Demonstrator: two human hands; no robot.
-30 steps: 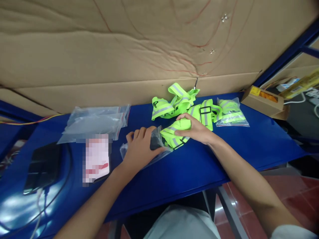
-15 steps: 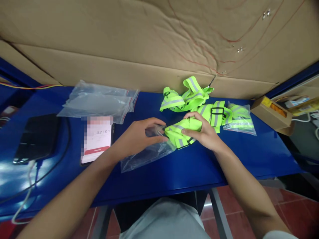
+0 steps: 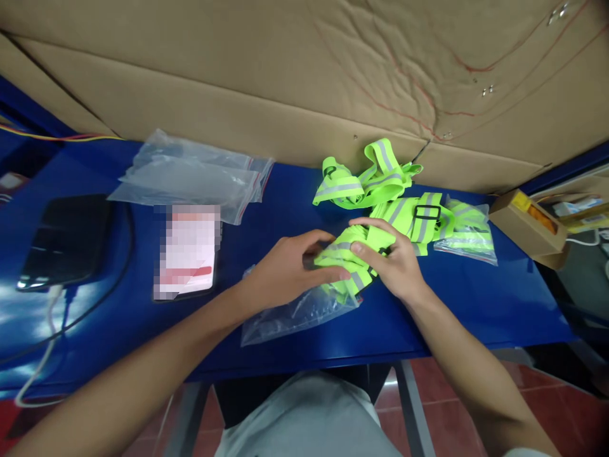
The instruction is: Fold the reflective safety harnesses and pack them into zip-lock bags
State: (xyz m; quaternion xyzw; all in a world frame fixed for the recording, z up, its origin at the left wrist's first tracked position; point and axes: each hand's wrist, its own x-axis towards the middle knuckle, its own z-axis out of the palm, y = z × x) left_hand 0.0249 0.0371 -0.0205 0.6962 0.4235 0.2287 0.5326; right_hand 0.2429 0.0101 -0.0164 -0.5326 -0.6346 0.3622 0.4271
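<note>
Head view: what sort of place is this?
Likely a packing bench, judging by the flat clear bags, the loose green straps and the bagged strap bundle.

Phone (image 3: 195, 252) screen pixelated, unreadable. Neon strap bundle (image 3: 340, 251) partly covered by right hand (image 3: 397, 263). Plastic bag (image 3: 295, 316) mouth partly behind left hand (image 3: 285, 270), some left fingers hidden. Cardboard panel (image 3: 228, 70) cut off up top. Orange contents (image 3: 543, 219) in carton (image 3: 521, 223) too blurry.

Left grip (image 3: 285, 270): at clear bag (image 3: 290, 319) | right grip (image 3: 398, 261): green strap bundle (image 3: 345, 246)
</note>
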